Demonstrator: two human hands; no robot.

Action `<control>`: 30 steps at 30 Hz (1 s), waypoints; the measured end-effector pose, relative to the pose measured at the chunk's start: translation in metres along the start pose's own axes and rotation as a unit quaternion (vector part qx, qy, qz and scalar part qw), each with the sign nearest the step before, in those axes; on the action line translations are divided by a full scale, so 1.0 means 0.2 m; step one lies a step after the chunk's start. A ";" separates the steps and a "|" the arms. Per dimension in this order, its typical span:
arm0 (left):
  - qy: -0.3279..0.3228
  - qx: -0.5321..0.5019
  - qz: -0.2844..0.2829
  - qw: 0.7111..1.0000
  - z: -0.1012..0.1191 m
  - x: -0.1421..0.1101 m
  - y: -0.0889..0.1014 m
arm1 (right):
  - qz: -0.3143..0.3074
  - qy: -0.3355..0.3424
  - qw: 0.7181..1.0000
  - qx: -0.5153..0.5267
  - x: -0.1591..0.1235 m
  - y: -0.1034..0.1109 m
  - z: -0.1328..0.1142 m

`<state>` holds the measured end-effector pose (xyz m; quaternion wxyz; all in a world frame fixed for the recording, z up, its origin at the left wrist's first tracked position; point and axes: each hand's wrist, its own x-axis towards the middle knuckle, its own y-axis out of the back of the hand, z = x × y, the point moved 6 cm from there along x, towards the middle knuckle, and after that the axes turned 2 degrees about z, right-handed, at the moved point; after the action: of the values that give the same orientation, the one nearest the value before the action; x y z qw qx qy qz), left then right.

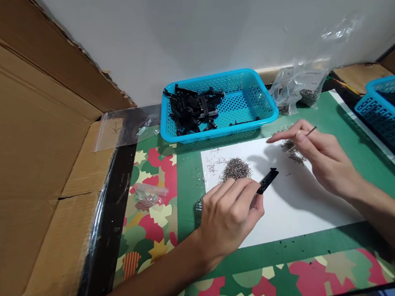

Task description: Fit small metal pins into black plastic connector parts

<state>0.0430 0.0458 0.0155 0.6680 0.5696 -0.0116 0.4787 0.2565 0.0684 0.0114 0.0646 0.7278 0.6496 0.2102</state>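
My left hand (232,209) is closed around a narrow black plastic part (268,181), whose far end sticks out past the fingertips over a white sheet of paper (292,208). Between the thumb and fingers of my right hand (322,155) is a thin metal rod (311,131), with the index finger stretched out to the left. Just beyond my left hand lies a pile of small metal springs or wire pieces (235,168). A second pile of small metal pieces (293,151) sits by my right hand, partly hidden behind it.
A blue basket (217,134) with several black plastic parts (194,107) stands at the back. Another blue basket (384,108) is at the right. Plastic bags (298,91) of metal pieces lean on the wall. Cardboard (28,158) rises on the left; a small clear bag (151,193) lies nearby.
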 end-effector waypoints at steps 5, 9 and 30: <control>-0.020 0.003 0.004 1.000 0.01 -0.01 0.00 | -0.111 -0.004 0.994 0.005 -0.05 -0.08 -0.06; -0.029 0.013 -0.012 0.999 0.01 -0.01 0.00 | -0.145 0.004 0.989 -0.001 -0.07 -0.17 -0.09; -0.045 0.021 -0.005 0.999 0.03 -0.01 -0.01 | -0.169 0.143 0.969 -0.105 -0.11 -0.24 -0.18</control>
<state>0.0470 0.0410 0.0146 0.6571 0.6046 -0.0280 0.4493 0.1964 0.0470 0.0209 0.0813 0.5588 0.7402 0.3651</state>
